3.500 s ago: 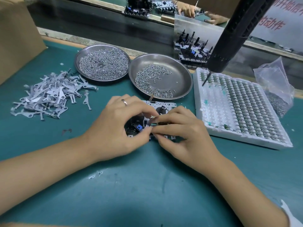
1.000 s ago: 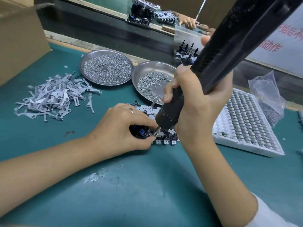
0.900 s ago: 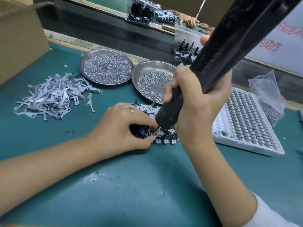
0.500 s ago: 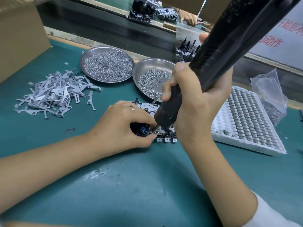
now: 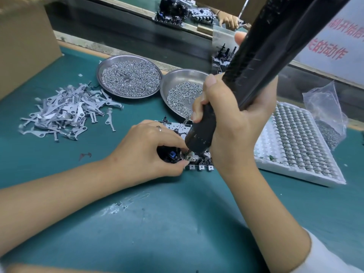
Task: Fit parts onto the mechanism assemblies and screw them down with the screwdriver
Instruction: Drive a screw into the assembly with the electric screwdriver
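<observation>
Head view: on the table (image 5: 177, 223), just in front of the nearer screw dish (image 5: 177, 81), the left hand (image 5: 145, 152) pinches the mechanism (image 5: 199, 164). The right hand (image 5: 234, 123) grips the screwdriver (image 5: 254, 62), tip down on it. Screw-driving appears underway; next likely needs lifting clear.

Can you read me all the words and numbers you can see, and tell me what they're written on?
"的动作": red characters, lower line on the white sign at the upper right.
Upper line of red characters on that sign: cut off by the picture's edge, only partly readable, maybe "开始".
Nothing readable on the screwdriver, trays or parts.
</observation>
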Motion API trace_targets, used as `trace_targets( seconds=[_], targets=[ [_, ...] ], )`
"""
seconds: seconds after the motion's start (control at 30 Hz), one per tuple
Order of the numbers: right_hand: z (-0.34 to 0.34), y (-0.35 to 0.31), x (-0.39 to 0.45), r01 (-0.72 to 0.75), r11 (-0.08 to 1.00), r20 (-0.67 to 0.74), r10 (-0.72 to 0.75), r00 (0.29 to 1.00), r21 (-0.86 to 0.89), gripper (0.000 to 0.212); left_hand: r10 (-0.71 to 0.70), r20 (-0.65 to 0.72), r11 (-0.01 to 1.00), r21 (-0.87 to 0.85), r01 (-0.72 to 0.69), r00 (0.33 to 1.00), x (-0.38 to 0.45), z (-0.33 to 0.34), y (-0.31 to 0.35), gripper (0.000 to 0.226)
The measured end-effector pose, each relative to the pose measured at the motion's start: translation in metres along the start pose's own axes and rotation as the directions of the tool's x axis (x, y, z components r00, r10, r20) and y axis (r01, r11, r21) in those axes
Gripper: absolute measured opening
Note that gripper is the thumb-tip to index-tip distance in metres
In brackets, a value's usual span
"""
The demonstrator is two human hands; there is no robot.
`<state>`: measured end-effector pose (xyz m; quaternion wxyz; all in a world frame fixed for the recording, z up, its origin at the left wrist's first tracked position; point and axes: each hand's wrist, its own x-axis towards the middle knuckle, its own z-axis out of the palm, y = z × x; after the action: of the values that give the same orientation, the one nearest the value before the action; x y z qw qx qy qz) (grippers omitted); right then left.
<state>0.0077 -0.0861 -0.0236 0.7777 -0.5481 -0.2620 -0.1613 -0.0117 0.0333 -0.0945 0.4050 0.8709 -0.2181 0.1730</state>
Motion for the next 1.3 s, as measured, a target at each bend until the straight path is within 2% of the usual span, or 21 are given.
trace_targets(
  seconds=[0.17, 0.37, 0.57, 0.77, 0.9, 1.0, 1.07, 1.13, 1.17, 1.2, 1.23, 1.27, 1.3],
  targets=[
    [0.002, 0.001, -0.001, -0.017, 0.999, -0.002, 0.017, 1.0, -0.047, 0.029, -0.012, 0.003, 1.0, 0.014, 0.012, 1.0, 0.0, 0.001, -0.001, 0.013],
    [-0.004, 0.002, 0.001, 0.008, 1.0, 0.014, -0.008, 1.0, 0.015, 0.028, 0.009, -0.018, 1.0, 0.015, -0.009, 1.0, 0.0, 0.001, 0.001, 0.012],
    [-0.017, 0.002, 0.009, 0.064, 0.998, -0.088, -0.066, 0.994, -0.025, 0.022, -0.012, 0.002, 1.0, 0.009, 0.012, 1.0, -0.001, 0.0, 0.001, 0.02],
    [-0.019, 0.009, 0.009, -0.074, 0.993, -0.048, 0.07, 0.996, -0.088, 0.025, -0.012, 0.007, 1.0, 0.013, 0.012, 1.0, -0.001, -0.001, 0.002, 0.02],
    [-0.023, 0.007, 0.01, -0.096, 0.994, -0.07, 0.092, 0.993, -0.057, 0.023, -0.018, 0.008, 1.0, 0.012, 0.018, 1.0, -0.002, -0.001, 0.002, 0.02],
    [-0.026, 0.005, 0.008, -0.078, 0.992, -0.06, 0.073, 0.996, -0.097, 0.025, -0.01, 0.012, 1.0, 0.002, 0.01, 1.0, -0.001, -0.001, 0.001, 0.021],
    [-0.03, 0.004, 0.01, 0.021, 0.989, -0.076, -0.033, 0.997, -0.149, 0.034, 0.004, 0.03, 1.0, 0.003, -0.004, 1.0, 0.0, -0.002, 0.002, 0.024],
    [-0.036, 0.003, 0.009, 0.202, 0.935, -0.192, -0.264, 0.945, -0.291, 0.036, 0.007, 0.02, 0.999, -0.045, -0.006, 1.0, 0.0, -0.002, 0.003, 0.028],
    [-0.04, 0.003, 0.005, 0.275, 0.875, -0.239, -0.389, 0.89, -0.399, 0.027, -0.025, -0.011, 0.993, -0.116, 0.024, 1.0, 0.0, -0.003, 0.003, 0.027],
    [-0.043, 0.005, -0.003, 0.316, 0.805, -0.229, -0.477, 0.849, -0.502, 0.018, -0.083, -0.065, 0.977, -0.201, 0.069, 0.994, 0.001, -0.004, 0.003, 0.023],
    [-0.045, 0.01, -0.015, 0.331, 0.744, -0.151, -0.498, 0.854, -0.58, 0.013, -0.148, -0.141, 0.96, -0.259, 0.108, 0.979, 0.002, -0.005, 0.002, 0.018],
    [-0.045, 0.014, -0.028, 0.335, 0.689, -0.003, -0.439, 0.899, -0.643, 0.009, -0.198, -0.225, 0.951, -0.281, 0.131, 0.954, 0.004, -0.007, 0.0, 0.014],
    [-0.043, 0.019, -0.041, 0.337, 0.611, 0.171, -0.314, 0.934, -0.717, 0.012, -0.227, -0.299, 0.95, -0.278, 0.143, 0.927, 0.006, -0.009, -0.003, 0.014]
  ],
)
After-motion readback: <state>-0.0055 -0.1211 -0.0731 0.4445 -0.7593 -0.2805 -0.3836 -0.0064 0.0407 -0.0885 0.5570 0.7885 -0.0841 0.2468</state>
